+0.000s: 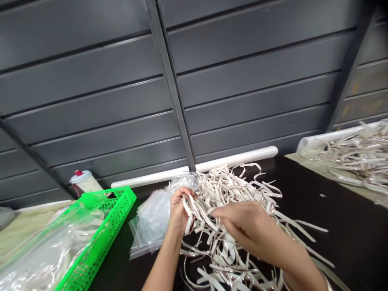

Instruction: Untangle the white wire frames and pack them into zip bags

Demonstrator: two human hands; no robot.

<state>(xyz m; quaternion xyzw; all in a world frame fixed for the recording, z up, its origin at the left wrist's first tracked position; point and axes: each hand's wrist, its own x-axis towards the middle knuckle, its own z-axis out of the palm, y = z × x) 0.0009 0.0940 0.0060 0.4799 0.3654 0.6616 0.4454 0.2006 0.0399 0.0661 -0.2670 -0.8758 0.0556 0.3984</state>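
Note:
My left hand [181, 206] is closed around a small bunch of white strips [197, 212] with shiny brownish edges; their ends curve out past the fingers. Just to the right, my right hand [242, 220] has its fingers curled and pinched, with the tips at the bunch. Blur and the hand itself hide what lies between those fingertips. Beneath and behind both hands spreads a tangled heap of the same strips [230, 186]. Beside my left wrist lies a stack of clear zip bags [153, 220], and a crumpled clear bag [184, 182] sits behind that hand.
On the left stands a bright green plastic basket [100, 242] holding filled clear bags [45, 258]. A lidded cup [86, 181] is behind it. A white tube [239, 155] runs along the grey panel wall [254, 93]. More strips [360, 155] lie at the far right of the black table [348, 238].

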